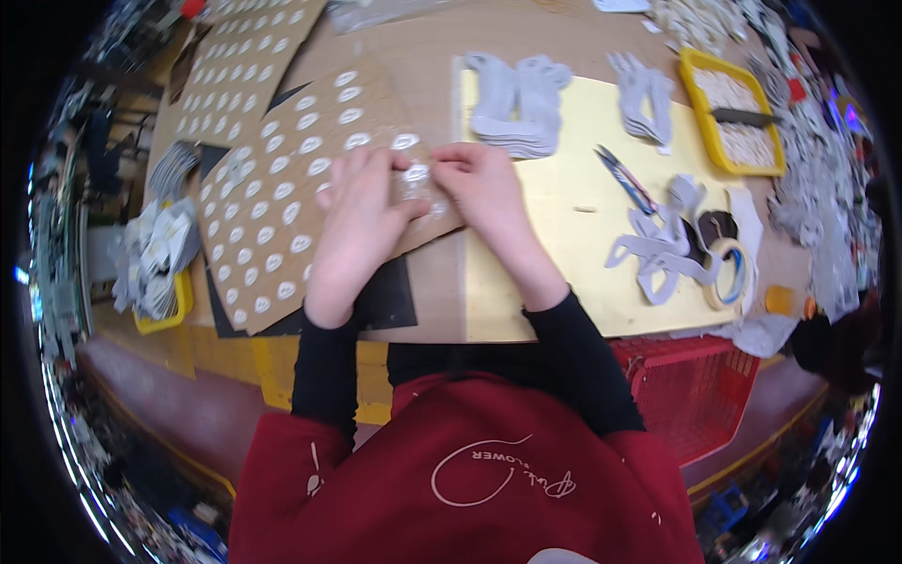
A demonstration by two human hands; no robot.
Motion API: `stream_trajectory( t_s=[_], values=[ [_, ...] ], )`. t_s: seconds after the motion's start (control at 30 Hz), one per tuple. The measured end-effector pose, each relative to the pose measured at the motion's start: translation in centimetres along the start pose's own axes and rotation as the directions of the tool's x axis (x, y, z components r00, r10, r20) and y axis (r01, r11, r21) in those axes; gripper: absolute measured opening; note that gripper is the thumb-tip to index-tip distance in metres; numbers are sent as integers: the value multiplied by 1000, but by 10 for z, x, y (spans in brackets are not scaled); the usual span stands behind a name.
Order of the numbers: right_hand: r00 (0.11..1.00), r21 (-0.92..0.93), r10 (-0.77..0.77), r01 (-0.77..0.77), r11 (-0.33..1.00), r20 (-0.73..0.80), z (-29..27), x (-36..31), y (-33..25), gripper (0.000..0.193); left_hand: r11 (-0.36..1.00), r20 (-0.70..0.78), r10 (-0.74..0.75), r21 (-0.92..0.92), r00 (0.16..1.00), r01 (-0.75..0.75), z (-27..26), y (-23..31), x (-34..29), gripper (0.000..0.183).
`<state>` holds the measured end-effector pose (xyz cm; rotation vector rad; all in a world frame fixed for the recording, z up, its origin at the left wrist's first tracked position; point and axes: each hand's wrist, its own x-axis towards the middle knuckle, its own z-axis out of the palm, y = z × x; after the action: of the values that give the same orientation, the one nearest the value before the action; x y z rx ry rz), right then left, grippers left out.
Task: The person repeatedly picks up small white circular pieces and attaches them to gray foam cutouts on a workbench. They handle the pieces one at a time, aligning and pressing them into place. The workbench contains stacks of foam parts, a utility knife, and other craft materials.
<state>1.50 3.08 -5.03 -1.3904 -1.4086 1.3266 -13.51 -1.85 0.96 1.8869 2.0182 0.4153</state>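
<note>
A brown sheet [288, 164] with rows of small white oval stickers lies on the table, turned at an angle over a dark board [390, 296]. My left hand [366, 193] rests on the sheet's right part, thumb and fingers apart. Between my hands, a shiny clear plastic film [423, 191] covers a few of the white ovals. At the sheet's right edge my right hand [477, 183] has its thumb and fingertips pinched together on the film's edge. The fingers partly hide what lies beneath them.
A yellow mat [526, 273] covers the right side, bearing stacked grey fabric pieces [517, 108], scissors [625, 179], loose grey strips [658, 249] and a tape roll [726, 273]. A yellow tray [693, 103] stands far right. Another stickered sheet [240, 70] lies far left.
</note>
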Motion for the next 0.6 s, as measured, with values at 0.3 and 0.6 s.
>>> stream_trajectory(
  t_s=[0.3,0.6],
  values=[
    [964,-84,-209,198,977,-162,10,-26,-10,15,999,24,-17,27,1000,16,0,-1,2,46],
    [961,-297,-258,219,929,-97,12,-32,-9,16,997,-66,55,62,996,-51,8,-5,-1,44]
  ],
)
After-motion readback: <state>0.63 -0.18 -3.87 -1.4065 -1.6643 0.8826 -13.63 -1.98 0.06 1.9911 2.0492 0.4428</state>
